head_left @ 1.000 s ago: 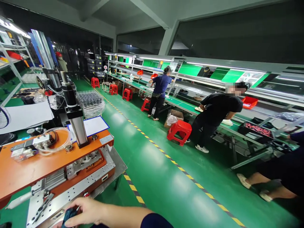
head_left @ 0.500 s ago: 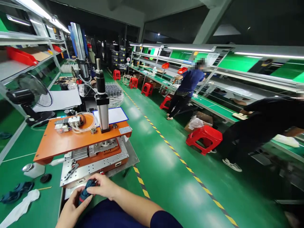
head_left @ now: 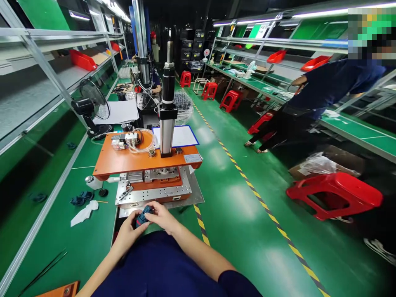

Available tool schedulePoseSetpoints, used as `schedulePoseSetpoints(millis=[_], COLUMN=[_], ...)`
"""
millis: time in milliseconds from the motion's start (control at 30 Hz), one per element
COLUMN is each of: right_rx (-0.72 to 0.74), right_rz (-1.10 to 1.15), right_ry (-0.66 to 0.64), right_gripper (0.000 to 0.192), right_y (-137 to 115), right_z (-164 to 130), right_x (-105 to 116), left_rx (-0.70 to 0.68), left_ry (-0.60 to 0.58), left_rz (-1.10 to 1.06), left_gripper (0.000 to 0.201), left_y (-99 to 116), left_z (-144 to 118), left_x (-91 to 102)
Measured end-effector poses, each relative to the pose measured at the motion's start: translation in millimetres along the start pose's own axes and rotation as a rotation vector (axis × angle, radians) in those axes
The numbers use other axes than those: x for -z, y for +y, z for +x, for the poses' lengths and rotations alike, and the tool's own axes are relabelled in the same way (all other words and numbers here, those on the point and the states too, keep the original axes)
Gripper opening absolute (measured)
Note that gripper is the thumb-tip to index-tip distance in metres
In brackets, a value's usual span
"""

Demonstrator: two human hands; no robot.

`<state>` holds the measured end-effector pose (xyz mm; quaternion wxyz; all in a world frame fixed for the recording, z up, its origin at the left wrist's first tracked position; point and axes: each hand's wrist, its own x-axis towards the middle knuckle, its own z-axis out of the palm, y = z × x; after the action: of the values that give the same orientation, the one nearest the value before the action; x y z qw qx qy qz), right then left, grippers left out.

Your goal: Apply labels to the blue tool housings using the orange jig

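Note:
Both hands are closed around a small dark teal moulded part with a red patch (head_left: 142, 217), held just in front of my body. My left hand (head_left: 131, 228) grips it from the left and below. From the right, my right hand (head_left: 161, 217) pinches its upper side. The fingers hide much of the part. Directly beyond the hands stands an orange press machine (head_left: 136, 159) with an upright cylinder and a metal base plate. On the green bench to the left lie similar dark teal pieces (head_left: 82, 199) and a white cloth (head_left: 84, 213).
A white bottle (head_left: 93, 182), a round black cap (head_left: 103, 192) and a black fan (head_left: 89, 107) stand along the left bench. Black tweezers (head_left: 45, 270) lie nearer me. Across the striped aisle are a red stool (head_left: 334, 194) and a person in dark blue (head_left: 328, 90) at the other bench.
My view has turned left, so the bench and press appear further right. The teal part stays in both hands. The second person at the right has mostly left the view.

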<state>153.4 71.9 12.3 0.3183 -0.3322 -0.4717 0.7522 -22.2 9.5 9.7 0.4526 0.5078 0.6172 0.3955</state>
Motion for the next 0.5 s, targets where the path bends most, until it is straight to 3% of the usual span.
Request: schedulePoseSetpoints(millis=[500], right_rx=[-0.04], right_rz=[0.027], right_ry=[-0.003], right_gripper=[0.044], right_y=[13], right_z=[6], right_x=[27], left_rx=[0.043], left_ry=[-0.005], left_rz=[0.098], left_gripper=[0.054], left_y=[0], left_z=[13], left_x=[-16.1])
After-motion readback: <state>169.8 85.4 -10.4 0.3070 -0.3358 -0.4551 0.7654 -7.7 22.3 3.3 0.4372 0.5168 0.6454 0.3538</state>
